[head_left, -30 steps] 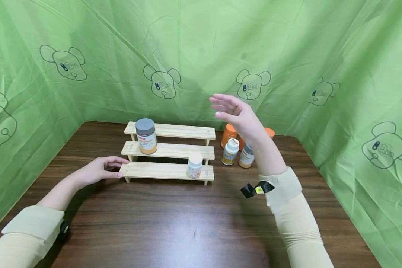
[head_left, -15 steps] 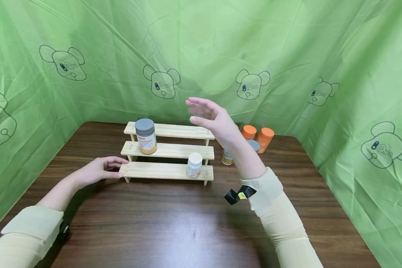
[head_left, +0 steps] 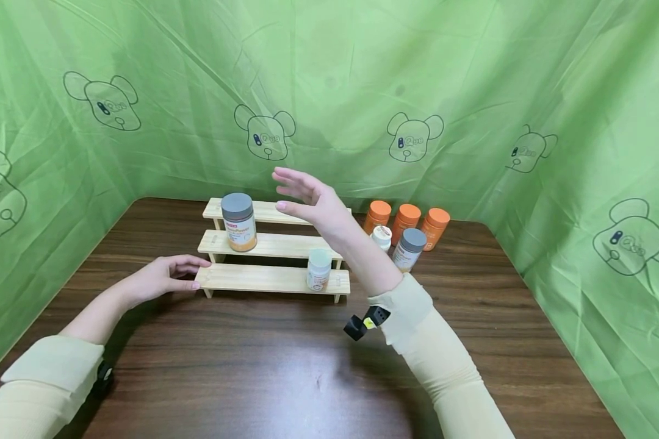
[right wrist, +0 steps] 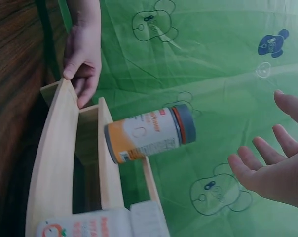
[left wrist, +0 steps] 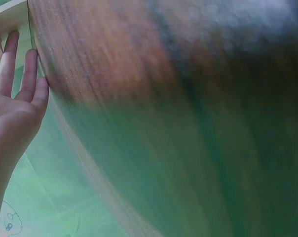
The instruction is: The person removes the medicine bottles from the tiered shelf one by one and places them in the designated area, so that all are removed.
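Note:
The left hand (head_left: 162, 282) touches the left end of the lowest tier of a wooden three-tier rack (head_left: 258, 278), thumb at the front edge and fingers behind. In the air over the rack's right half, the right hand (head_left: 318, 207) is empty with its fingers spread. A grey-capped jar (head_left: 241, 228) stands on the middle tier at the left, and a small white bottle (head_left: 319, 271) on the lowest tier near the right end. The right wrist view shows the right hand (right wrist: 277, 163) beside the grey-capped jar (right wrist: 149, 133), apart from it.
Right of the rack stand three orange bottles (head_left: 435, 230), a white-capped bottle (head_left: 381, 236) and another grey-capped jar (head_left: 409, 250), partly behind the right arm. Green cloth (head_left: 329, 91) hangs around the back and sides of the brown table (head_left: 241, 366).
My right hand has moved left and slightly down, from near the bottles at the right to over the rack. The left hand and the rack look unmoved.

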The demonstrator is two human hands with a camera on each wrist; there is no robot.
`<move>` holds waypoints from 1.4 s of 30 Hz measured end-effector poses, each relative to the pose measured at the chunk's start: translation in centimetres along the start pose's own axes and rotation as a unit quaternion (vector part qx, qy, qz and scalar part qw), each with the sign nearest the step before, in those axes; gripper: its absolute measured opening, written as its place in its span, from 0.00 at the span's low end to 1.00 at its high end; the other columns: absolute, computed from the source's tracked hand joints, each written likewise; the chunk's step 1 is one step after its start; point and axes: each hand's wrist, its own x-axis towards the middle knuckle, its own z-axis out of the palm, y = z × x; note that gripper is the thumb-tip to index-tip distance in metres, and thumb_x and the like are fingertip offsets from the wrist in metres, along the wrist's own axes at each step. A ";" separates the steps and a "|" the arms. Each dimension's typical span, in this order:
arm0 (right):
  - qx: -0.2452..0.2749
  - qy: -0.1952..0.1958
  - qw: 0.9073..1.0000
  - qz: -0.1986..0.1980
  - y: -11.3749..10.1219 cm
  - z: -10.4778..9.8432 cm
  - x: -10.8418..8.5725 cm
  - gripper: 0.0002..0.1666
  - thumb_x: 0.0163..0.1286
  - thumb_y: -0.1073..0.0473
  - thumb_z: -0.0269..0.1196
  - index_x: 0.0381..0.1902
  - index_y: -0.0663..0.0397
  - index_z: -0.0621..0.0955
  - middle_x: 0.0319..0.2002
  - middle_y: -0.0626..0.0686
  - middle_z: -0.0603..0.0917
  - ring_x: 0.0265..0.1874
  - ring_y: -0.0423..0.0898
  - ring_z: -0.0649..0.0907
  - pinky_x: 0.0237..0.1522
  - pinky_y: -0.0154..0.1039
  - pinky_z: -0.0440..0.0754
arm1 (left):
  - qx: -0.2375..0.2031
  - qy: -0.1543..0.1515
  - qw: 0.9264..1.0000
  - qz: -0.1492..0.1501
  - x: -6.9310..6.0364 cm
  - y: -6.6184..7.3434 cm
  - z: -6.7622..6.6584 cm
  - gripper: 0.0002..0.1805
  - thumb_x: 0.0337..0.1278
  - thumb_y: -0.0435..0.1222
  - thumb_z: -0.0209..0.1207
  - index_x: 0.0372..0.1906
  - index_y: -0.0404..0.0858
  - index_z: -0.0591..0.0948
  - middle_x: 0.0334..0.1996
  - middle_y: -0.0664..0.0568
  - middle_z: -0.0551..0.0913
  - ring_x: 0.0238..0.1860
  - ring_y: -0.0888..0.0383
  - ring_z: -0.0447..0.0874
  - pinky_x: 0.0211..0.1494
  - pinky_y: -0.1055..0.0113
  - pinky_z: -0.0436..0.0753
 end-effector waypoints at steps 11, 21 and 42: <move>0.006 -0.007 1.000 0.020 2.1 1.6 1.6 0.34 0.63 0.64 0.64 0.66 0.44 0.69 0.65 0.46 0.72 0.63 0.47 0.71 0.60 0.42 0.71 | 0.015 0.001 1.000 -0.009 0.0 0.3 0.0 0.28 0.53 0.42 0.65 0.60 0.41 0.74 0.52 0.43 0.81 0.50 0.65 0.79 0.48 0.77 0.73; -0.001 0.005 0.999 0.036 3.9 3.0 2.4 0.34 0.62 0.62 0.65 0.66 0.42 0.70 0.64 0.44 0.73 0.64 0.45 0.70 0.63 0.41 0.68 | 0.016 0.002 1.000 -0.007 0.0 0.3 0.0 0.28 0.54 0.42 0.65 0.60 0.41 0.74 0.51 0.43 0.82 0.50 0.65 0.79 0.49 0.77 0.73; -0.016 0.042 0.998 0.050 7.3 4.7 4.3 0.32 0.60 0.58 0.68 0.62 0.40 0.73 0.59 0.43 0.77 0.59 0.38 0.73 0.58 0.38 0.72 | 0.010 -0.002 1.000 -0.008 -0.1 0.3 0.0 0.28 0.54 0.41 0.65 0.60 0.40 0.73 0.52 0.42 0.81 0.49 0.65 0.79 0.48 0.77 0.73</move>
